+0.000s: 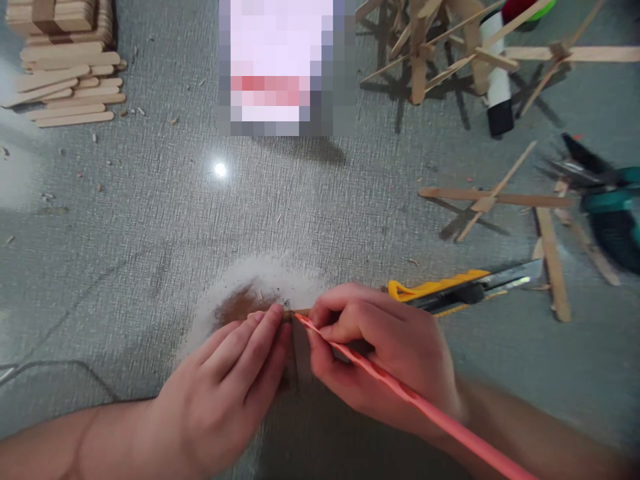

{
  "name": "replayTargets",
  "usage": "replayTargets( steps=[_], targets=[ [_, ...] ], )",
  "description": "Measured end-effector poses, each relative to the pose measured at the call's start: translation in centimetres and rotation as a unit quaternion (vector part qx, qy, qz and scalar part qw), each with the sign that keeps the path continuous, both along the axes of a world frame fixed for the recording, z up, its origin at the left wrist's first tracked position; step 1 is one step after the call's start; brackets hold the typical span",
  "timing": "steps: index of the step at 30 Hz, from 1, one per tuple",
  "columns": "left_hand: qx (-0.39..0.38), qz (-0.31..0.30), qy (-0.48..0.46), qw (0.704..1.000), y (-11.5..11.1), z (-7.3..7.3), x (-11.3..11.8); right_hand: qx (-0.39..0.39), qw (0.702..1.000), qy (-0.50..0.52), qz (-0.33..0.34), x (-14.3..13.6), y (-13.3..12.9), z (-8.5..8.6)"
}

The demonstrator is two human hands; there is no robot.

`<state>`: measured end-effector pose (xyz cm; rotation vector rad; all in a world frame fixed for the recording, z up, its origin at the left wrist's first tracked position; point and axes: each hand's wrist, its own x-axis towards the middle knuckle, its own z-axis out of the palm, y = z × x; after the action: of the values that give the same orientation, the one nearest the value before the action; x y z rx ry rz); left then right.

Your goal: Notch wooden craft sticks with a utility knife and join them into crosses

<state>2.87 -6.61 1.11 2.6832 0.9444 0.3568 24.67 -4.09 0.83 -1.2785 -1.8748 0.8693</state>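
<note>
My left hand (220, 393) has its fingers pressed together on a wooden craft stick (302, 311), most of which is hidden by both hands. A long coral-pink pencil (395, 387) is pinched in my right hand (385, 347). Its pointed end touches or nearly touches the stick between the hands, while the shaft runs down toward the lower right. Just behind my right hand lies a yellow and black utility knife (450, 290), its blade end pointing right. Beyond my left fingers, a brown and white worn patch (240, 300) marks the grey surface.
Craft sticks (75, 87) lie piled at the upper left. Glued stick pieces (420, 53) and a white glue stick (497, 87) are at the upper right. Crossed sticks (485, 200) and teal-handled pliers (613, 213) lie at right. A blurred-out object (280, 47) stands at top centre.
</note>
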Motion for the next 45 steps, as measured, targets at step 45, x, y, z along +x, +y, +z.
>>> replayTargets(
  steps=[45],
  targets=[
    [-0.006, 0.001, -0.010, 1.000, 0.22, 0.13, 0.14, 0.006, 1.000, -0.001, -0.003, 0.08, -0.05, 0.08]
  ],
)
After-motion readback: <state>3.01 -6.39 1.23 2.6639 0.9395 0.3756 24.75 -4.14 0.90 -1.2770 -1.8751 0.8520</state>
